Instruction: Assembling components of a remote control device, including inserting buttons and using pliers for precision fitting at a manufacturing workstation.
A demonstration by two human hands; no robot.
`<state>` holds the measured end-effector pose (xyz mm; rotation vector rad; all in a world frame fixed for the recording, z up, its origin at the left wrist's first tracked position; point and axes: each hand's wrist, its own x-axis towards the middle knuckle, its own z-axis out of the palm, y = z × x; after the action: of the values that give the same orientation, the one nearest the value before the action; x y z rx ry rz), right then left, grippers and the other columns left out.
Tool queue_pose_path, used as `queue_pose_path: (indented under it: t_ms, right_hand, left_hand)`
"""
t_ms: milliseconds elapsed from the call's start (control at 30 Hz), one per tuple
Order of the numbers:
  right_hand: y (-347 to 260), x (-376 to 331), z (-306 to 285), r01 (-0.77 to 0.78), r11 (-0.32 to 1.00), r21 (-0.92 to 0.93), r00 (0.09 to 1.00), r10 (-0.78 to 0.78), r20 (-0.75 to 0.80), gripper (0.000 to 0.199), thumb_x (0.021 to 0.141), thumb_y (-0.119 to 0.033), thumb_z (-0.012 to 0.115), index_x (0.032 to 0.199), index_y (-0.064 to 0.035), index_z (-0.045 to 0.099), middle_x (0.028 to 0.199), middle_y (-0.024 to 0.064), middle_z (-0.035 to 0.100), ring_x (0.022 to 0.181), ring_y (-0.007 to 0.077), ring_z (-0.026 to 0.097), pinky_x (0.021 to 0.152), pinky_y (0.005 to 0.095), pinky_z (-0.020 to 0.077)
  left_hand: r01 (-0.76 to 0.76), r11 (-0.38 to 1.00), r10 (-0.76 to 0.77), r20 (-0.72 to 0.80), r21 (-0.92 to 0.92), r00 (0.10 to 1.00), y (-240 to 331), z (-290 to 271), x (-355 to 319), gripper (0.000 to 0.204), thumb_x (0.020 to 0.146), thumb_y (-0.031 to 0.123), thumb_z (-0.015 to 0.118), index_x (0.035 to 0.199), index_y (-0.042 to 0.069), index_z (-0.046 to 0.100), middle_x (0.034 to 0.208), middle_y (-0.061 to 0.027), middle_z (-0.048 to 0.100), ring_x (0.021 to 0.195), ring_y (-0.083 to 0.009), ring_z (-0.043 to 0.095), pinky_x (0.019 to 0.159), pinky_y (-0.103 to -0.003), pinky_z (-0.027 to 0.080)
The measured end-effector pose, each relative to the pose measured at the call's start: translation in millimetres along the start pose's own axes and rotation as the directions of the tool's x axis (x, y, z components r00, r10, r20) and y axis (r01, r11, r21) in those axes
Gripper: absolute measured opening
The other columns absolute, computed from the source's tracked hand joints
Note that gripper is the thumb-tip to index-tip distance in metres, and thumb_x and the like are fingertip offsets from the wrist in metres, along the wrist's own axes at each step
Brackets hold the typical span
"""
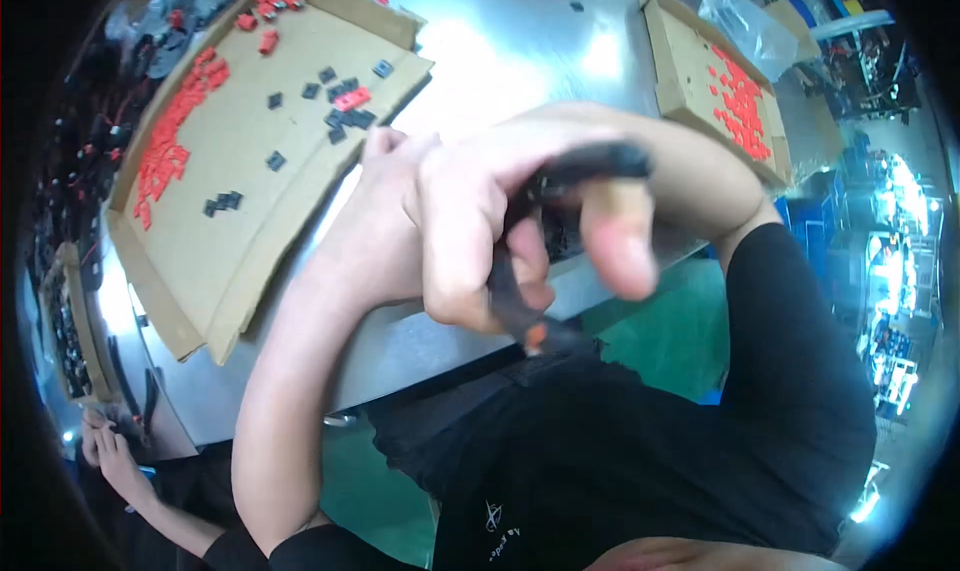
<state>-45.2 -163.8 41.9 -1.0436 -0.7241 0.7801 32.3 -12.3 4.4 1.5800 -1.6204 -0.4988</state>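
My right hand (540, 221) is raised close to the camera, its fingers wrapped round black-handled pliers (512, 296). One handle has a small orange mark near its end, and motion blurs the tool; the jaws cannot be made out. Just behind it, to the left, is my left hand (395, 161), partly covered by the right one. Its visible fingers are curled together above the edge of a cardboard tray (210, 281); what they hold, if anything, is hidden. In that tray lie red connector-like parts (165, 156) and small black square parts (345, 116).
A second cardboard tray (665, 61) with red parts stands on the metal table (480, 61) at the far right. Clear plastic bags (755, 36) lie beyond it. At the lower left, another person's hand (115, 461) works near the table edge. Green floor (670, 321) shows below.
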Motion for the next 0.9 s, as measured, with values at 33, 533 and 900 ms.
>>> queue_pose_path:
  t_ms: [33, 533, 900]
  right_hand:
    - [-7, 4, 3, -0.051, 0.994, -0.1, 0.998, 0.047, -0.043, 0.078, 0.076, -0.076, 0.078, 0.085, 0.0003, 0.064, 0.064, -0.0037, 0.051, 0.049, 0.0084, 0.043, 0.049, 0.0242, 0.0343]
    - [44, -45, 33, 0.378, 0.547, -0.747, 0.36, -0.83, -0.426, 0.09, 0.077, -0.094, 0.055, 0.114, -0.0131, 0.044, 0.08, 0.0019, 0.045, 0.062, 0.0109, 0.041, 0.059, 0.0272, 0.0356]
    - [54, -41, 30, 0.332, 0.524, -0.785, 0.416, -0.828, -0.377, 0.084, 0.079, -0.085, 0.066, 0.113, -0.0113, 0.044, 0.083, 0.0041, 0.05, 0.064, 0.0118, 0.043, 0.061, 0.0265, 0.036]
  left_hand:
    - [-0.005, 1.0, 0.006, -0.02, 0.024, 1.0, 1, 0, -4, 0.038, 0.066, 0.038, 0.079, 0.094, 0.013, 0.075, 0.089, -0.0084, 0.07, 0.093, -0.0287, 0.062, 0.093, -0.043, 0.035]
    - [-0.058, 0.891, 0.133, -0.137, 0.451, 0.982, -6, 23, 4, 0.053, 0.062, 0.051, 0.086, 0.056, 0.007, 0.057, 0.064, -0.0061, 0.051, 0.071, -0.0248, 0.049, 0.07, -0.04, 0.036]
    - [-0.012, 0.918, 0.073, -0.138, 0.396, 0.988, -6, 26, 3, 0.049, 0.065, 0.05, 0.084, 0.057, 0.007, 0.06, 0.062, -0.0053, 0.05, 0.07, -0.0237, 0.048, 0.069, -0.039, 0.034]
